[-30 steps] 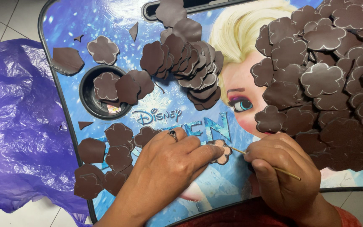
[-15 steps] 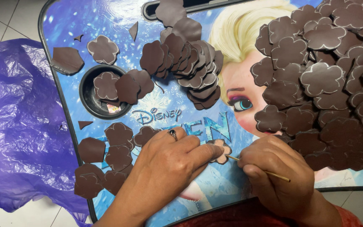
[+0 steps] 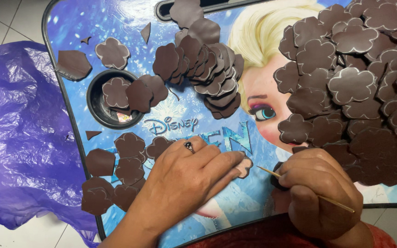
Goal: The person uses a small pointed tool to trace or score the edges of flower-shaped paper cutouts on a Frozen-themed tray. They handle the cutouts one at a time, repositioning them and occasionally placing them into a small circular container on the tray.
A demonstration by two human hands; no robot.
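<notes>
Head view looks down on a small blue lap table [image 3: 116,18] with a printed cartoon picture on its top. Near the front edge of this table, the left hand [image 3: 187,177] lies flat with its fingers [image 3: 221,165] stretched and close together, and they press a brown flower-shaped cutout [image 3: 244,166] against the surface; only a small part of this cutout shows past the fingertips. Just beside it, the right hand [image 3: 320,193] is curled closed around a thin wooden stick [image 3: 341,205], whose tip comes almost to the cutout. A big heap of brown flower cutouts [image 3: 350,87] covers the right side of the table, a smaller overlapping stack [image 3: 210,69] lies near the back edge, and some trimmed pieces [image 3: 125,170] lie at the left front corner. A round cup recess [image 3: 96,106] holds two more cutouts. A purple plastic bag [image 3: 19,138] lies on the floor, left of the table.
</notes>
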